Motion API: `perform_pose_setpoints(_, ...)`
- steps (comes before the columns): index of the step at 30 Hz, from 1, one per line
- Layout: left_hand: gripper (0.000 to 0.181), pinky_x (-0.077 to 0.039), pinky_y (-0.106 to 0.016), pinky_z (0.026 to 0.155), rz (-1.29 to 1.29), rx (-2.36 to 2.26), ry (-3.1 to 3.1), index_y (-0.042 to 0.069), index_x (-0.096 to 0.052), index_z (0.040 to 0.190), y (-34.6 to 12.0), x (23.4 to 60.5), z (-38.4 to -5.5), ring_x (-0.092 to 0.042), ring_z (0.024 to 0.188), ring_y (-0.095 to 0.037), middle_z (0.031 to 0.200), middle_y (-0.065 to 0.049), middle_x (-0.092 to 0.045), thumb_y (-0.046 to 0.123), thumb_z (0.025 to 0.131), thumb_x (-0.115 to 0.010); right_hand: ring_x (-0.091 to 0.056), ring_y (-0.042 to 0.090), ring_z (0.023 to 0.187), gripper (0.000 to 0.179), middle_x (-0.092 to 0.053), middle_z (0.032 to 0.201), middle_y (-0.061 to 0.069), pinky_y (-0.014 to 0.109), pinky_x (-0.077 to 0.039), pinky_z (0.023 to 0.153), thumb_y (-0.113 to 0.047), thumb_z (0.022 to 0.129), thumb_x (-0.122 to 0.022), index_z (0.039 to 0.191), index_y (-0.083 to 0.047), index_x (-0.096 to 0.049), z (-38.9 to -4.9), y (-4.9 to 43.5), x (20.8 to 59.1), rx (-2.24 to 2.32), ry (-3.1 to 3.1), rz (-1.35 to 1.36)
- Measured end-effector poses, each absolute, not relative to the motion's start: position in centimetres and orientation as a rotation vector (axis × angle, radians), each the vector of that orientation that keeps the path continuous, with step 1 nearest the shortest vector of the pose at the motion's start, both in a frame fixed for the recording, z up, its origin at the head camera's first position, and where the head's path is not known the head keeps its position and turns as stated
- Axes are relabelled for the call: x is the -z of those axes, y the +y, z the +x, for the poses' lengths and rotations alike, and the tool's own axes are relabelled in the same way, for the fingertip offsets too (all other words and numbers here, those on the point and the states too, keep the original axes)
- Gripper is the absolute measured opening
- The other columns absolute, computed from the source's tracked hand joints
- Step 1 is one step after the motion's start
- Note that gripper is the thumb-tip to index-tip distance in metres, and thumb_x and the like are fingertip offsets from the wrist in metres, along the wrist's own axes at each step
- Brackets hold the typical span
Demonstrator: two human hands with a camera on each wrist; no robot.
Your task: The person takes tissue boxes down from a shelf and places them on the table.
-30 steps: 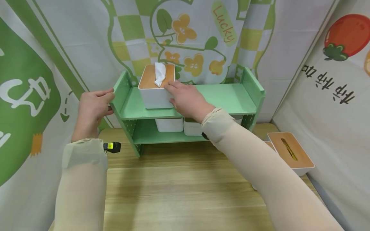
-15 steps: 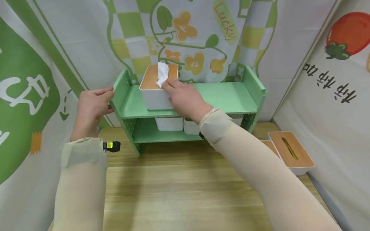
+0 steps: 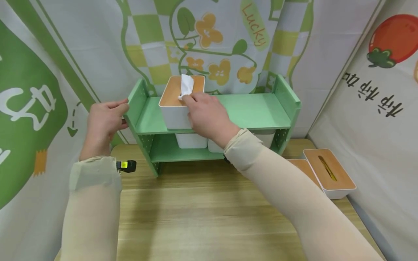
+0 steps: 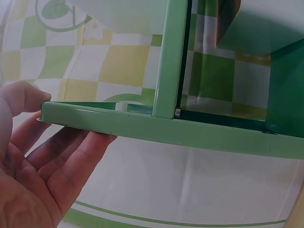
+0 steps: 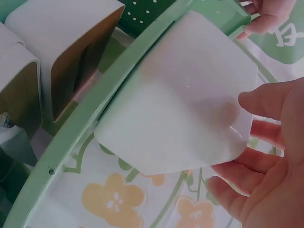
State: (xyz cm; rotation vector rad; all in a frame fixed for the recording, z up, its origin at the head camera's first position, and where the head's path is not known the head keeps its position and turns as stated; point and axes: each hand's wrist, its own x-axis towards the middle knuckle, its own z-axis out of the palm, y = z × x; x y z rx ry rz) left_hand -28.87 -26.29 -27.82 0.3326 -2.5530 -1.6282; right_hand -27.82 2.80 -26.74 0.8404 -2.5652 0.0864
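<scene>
A white tissue box (image 3: pixel 177 117) with a wood-look lid and a tissue (image 3: pixel 186 85) sticking up sits on the top board of a green shelf (image 3: pixel 254 108), left of the middle, close to the front edge. My right hand (image 3: pixel 210 114) grips its right front corner; in the right wrist view the thumb lies on one white face and the fingers reach round the side. With my left hand (image 3: pixel 106 121) I pinch the front edge of the shelf's left side panel. The left wrist view shows the thumb (image 4: pixel 28 95) and fingers on either side of that panel edge.
Under the top board stand several white boxes (image 3: pixel 192 140), partly hidden by my right arm. Two more wood-lidded boxes (image 3: pixel 330 168) stand on the wooden table (image 3: pixel 202 217) at the right. Printed cloth (image 3: pixel 225 40) hangs behind and on both sides.
The tissue box has slid a little to the right and toward the front edge of the board, with my right hand on it. My left hand has stayed on the side panel.
</scene>
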Motion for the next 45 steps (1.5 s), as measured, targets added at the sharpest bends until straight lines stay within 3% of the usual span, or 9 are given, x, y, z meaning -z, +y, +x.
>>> perform_pose_setpoints(3,0.049,-0.055,-0.026,0.079,0.331,1.627,-2.553,0.024,-0.055,0.143,-26.3,27.8,-28.9,-0.063,0.105,-0.022,0.154,-0.01,-0.04,0.044,0.098,-0.06,-0.051,0.028,0.122,0.043,-0.058,0.128,0.008,0.047,-0.041,0.1,-0.017,0.103,-0.047,0.146,-0.013,-0.048,-27.8,2.5,26.9,-0.019,-2.581,0.836)
perform_pose_setpoints(6,0.048,-0.055,-0.026,0.079,0.337,1.639,-2.552,0.024,-0.056,0.142,-26.3,27.8,-28.8,-0.063,0.106,-0.022,0.154,-0.009,-0.039,0.043,0.099,-0.06,-0.047,0.028,0.128,0.042,-0.055,0.132,0.009,0.05,-0.033,0.107,-0.017,0.106,-0.044,0.147,-0.017,-0.047,-27.6,2.4,26.9,0.051,-2.627,0.826)
perform_pose_setpoints(13,0.049,-0.055,-0.025,0.079,0.319,1.637,-2.551,0.023,-0.055,0.142,-26.3,28.0,-28.8,-0.063,0.107,-0.023,0.154,-0.008,-0.04,0.044,0.098,-0.06,-0.05,0.027,0.123,0.042,-0.057,0.129,0.008,0.049,-0.034,0.105,-0.019,0.103,-0.05,0.145,-0.02,-0.05,-26.3,2.8,26.3,0.071,-2.681,0.769)
perform_pose_setpoints(19,0.049,-0.055,-0.025,0.078,0.31,1.603,-2.562,0.024,-0.055,0.143,-26.7,28.1,-28.6,-0.061,0.095,-0.017,0.156,-0.009,-0.037,0.045,0.099,-0.058,-0.033,0.039,0.139,0.059,-0.034,0.153,0.021,0.049,-0.027,0.112,-0.031,0.104,-0.051,0.158,-0.029,-0.028,-26.0,2.2,26.2,0.105,-2.729,0.776)
perform_pose_setpoints(24,0.049,-0.055,-0.025,0.079,0.303,1.6,-2.551,0.023,-0.054,0.143,-26.8,28.2,-28.5,-0.056,0.106,-0.017,0.155,-0.008,-0.037,0.043,0.099,-0.057,-0.042,0.036,0.128,0.048,-0.044,0.146,0.016,0.045,-0.039,0.101,-0.024,0.106,-0.049,0.153,-0.029,-0.04,-26.0,2.4,26.5,0.142,-2.703,0.835)
perform_pose_setpoints(29,0.048,-0.055,-0.024,0.079,0.307,1.599,-2.551,0.023,-0.055,0.143,-26.9,28.2,-28.5,-0.053,0.112,-0.018,0.155,-0.004,-0.039,0.043,0.099,-0.056,-0.047,0.034,0.119,0.046,-0.049,0.14,0.015,0.044,-0.044,0.092,-0.02,0.105,-0.052,0.15,-0.026,-0.045,-25.6,3.4,26.7,0.118,-2.662,0.841)
perform_pose_setpoints(38,0.048,-0.055,-0.025,0.08,0.291,1.58,-2.564,0.026,-0.057,0.141,-26.4,28.2,-28.8,-0.056,0.112,-0.02,0.155,-0.007,-0.038,0.046,0.098,-0.058,-0.047,0.04,0.122,0.045,-0.048,0.142,0.021,0.05,-0.046,0.091,-0.018,0.104,-0.055,0.148,-0.022,-0.049,-24.7,6.9,27.4,0.056,-2.594,0.842)
perform_pose_setpoints(45,0.048,-0.055,-0.024,0.077,0.281,1.574,-2.556,0.024,-0.057,0.142,-26.4,28.3,-29.0,-0.059,0.107,-0.022,0.155,-0.009,-0.039,0.044,0.098,-0.057,-0.045,0.045,0.128,0.045,-0.048,0.143,0.025,0.055,-0.043,0.098,-0.017,0.103,-0.056,0.148,-0.019,-0.049,-24.2,9.5,27.4,0.025,-2.598,0.832)
